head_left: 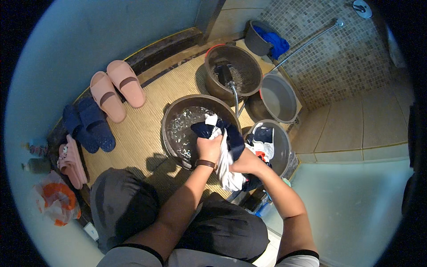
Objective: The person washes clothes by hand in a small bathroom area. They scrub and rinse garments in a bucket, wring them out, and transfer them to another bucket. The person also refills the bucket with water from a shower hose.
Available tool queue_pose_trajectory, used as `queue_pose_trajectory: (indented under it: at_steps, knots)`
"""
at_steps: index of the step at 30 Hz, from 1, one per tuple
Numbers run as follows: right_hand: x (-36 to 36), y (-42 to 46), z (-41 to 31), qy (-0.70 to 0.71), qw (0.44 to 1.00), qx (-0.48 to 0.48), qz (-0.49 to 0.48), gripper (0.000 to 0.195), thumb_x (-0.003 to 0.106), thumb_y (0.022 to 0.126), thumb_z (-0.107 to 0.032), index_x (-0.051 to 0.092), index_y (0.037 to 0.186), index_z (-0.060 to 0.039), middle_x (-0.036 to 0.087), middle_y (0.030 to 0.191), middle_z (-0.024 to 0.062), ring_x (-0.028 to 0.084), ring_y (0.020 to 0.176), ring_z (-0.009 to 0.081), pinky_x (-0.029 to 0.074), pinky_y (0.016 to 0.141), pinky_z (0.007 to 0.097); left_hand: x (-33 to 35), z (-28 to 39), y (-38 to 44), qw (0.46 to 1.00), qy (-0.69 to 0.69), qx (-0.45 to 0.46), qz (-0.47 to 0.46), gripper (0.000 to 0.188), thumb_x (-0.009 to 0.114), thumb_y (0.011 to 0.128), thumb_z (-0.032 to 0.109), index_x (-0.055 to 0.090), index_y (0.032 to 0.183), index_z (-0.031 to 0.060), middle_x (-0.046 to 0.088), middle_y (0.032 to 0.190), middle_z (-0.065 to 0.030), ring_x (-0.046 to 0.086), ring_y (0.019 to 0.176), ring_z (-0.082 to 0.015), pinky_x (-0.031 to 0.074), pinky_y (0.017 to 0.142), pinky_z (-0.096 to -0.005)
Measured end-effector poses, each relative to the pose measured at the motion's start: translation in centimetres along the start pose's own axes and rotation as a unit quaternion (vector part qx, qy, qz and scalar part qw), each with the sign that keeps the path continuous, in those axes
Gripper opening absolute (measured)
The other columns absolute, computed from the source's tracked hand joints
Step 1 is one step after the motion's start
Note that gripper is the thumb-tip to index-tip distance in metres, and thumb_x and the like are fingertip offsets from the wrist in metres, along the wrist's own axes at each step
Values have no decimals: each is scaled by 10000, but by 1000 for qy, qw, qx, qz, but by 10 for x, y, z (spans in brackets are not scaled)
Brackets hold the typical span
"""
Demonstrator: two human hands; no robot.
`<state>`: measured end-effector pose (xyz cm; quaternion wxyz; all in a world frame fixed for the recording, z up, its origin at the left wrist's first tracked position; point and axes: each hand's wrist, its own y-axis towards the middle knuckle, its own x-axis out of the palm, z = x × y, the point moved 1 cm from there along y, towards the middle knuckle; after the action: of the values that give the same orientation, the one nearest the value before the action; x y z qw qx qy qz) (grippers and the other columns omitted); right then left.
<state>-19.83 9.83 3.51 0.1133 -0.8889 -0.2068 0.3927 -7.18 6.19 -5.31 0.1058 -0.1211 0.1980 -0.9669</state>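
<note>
A white and navy wet garment (229, 150) hangs twisted between both of my hands above the rim of a dark bucket. My left hand (210, 148) is closed around its upper part, over the water. My right hand (246, 162) grips it further to the right. The dark bucket (165, 140) right before me holds rippling water. To its right a grey bucket (283, 150) contains more white, navy and red clothing (263, 137). The garment's lower end droops outside the bucket, near my knee.
Behind stands a bucket (257, 63) with a shower head (224, 73) and metal hose in its water. Another bucket (278, 95) holds cloudy water; a corner bucket (255, 46) holds blue cloth (278, 45). Pink slides (126, 83), navy slippers (96, 125) and a plastic bag (55, 200) line the left.
</note>
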Motion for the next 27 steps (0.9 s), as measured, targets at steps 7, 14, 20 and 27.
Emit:
queue_pose_trajectory:
  at_steps: [7, 14, 20, 27]
  knots:
    - [-40, -6, -19, 434, 888, 74, 130, 1126, 821, 766, -205, 41, 1548, 13, 325, 1516, 215, 512, 1241, 276, 425, 1040, 357, 2, 33, -17, 997, 70, -8, 9, 452, 642, 888, 395, 649, 1039, -31, 652, 1033, -192, 609, 959, -316, 449, 854, -411]
    - [-47, 30, 14, 396, 908, 138, -26, 556, 702, 733, -90, 565, 1259, 26, 686, 1015, 67, 663, 886, 138, 541, 819, 300, -6, 76, -18, 937, -131, -40, -323, 541, 438, 1025, 439, 617, 1202, -40, 609, 1181, -186, 548, 1107, -291, 428, 967, -371]
    - [-57, 9, 38, 583, 798, 122, 94, 728, 649, 623, -69, 519, 1336, -4, 662, 1156, 135, 648, 1047, 268, 507, 944, 373, -14, 28, 3, 977, -198, 29, -74, 330, 793, 820, 104, 596, 1079, 52, 645, 925, -36, 601, 711, -94, 471, 572, -197]
    - [-47, 5, 52, 690, 720, 74, -12, 831, 608, 579, -21, 464, 1397, -7, 612, 1278, 163, 594, 1173, 311, 443, 1052, 414, 8, -10, -1, 800, -515, -129, -278, 1079, 826, 729, 460, 168, 1562, 266, 348, 1507, -55, 375, 1361, -269, 358, 1114, -460]
